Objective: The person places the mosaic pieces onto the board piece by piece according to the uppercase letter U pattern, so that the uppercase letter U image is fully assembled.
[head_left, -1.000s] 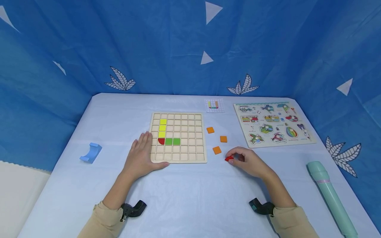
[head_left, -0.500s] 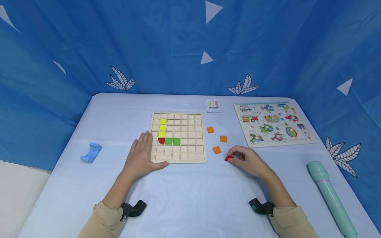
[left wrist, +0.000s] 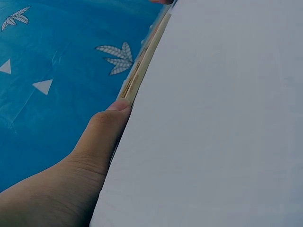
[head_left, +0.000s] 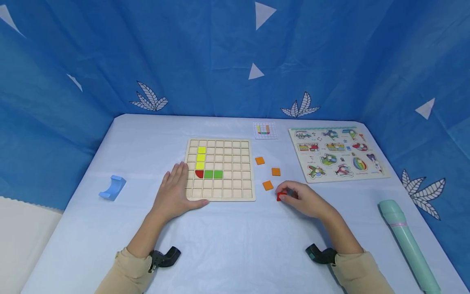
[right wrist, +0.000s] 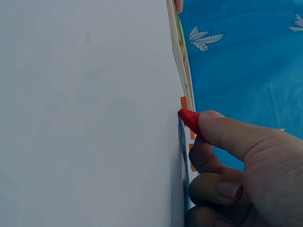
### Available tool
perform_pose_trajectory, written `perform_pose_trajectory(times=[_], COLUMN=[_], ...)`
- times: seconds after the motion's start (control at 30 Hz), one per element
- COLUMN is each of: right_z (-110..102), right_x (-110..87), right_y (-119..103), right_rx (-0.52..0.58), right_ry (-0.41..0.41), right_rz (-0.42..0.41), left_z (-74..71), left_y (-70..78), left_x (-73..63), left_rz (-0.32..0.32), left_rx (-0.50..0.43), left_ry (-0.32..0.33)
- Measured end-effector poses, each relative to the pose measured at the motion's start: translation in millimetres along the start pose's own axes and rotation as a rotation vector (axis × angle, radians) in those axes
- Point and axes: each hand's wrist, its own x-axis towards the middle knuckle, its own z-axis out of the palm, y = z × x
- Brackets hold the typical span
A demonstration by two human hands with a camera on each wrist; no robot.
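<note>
Blue curtain (head_left: 205, 57), white table (head_left: 235, 232), grid board (head_left: 227, 162)

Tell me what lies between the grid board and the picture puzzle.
In the head view, three loose orange squares lie between the grid board and picture puzzle, with the pattern card farther back.

A person's bare right hand (head_left: 304, 200) inches left, towards the square pale wooden grid board (head_left: 236, 193), while the small solid-red piece (head_left: 278, 197) pinched in its fingers turns to show a straight-edged corner.
</note>
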Motion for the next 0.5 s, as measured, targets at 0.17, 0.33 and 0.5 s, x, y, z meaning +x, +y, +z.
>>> perform_pose_trajectory(times=[0.17, 0.33, 0.5], right_z=[-3, -7, -5], right_x=[5.5, 19.0, 39.6], right_y=[-6, -21, -33], right_rx=[0.02, 0.046, 0.052], right_ry=[-0.026, -0.017, -0.028], right_rz=[0.006, -0.005, -0.012], left_z=[0.1, -0.5, -0.6], left_y=[-0.1, -0.5, 0.5], left_x=[-0.4, -0.4, -1.3], left_rz=[0.001, -0.001, 0.001], left_rx=[-0.003, -0.001, -0.009], left_ry=[0.002, 0.005, 0.009])
